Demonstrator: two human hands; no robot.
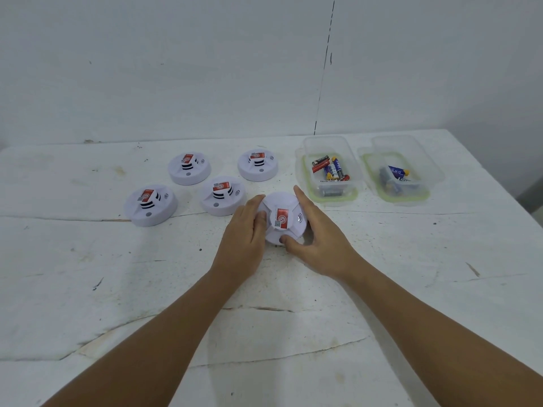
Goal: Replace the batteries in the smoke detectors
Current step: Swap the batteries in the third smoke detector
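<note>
A white round smoke detector [282,219] with a red label lies on the table between my hands. My left hand [246,233] holds its left side, fingers curled round the rim. My right hand [316,233] grips its right side, with the thumb on the near edge. Several more white detectors stand to the left and behind: one at the far left [150,204], one in the middle [223,195], and two at the back [189,168] [258,165]. A clear tub [330,148] holds several batteries [330,169]. A second clear tub [408,148] holds a few batteries [395,176].
The white table [117,274] is worn and scratched, with cracks across its top. Both tubs rest on green-rimmed lids at the back right. A white wall rises behind the table. The table's right edge falls away at the far right.
</note>
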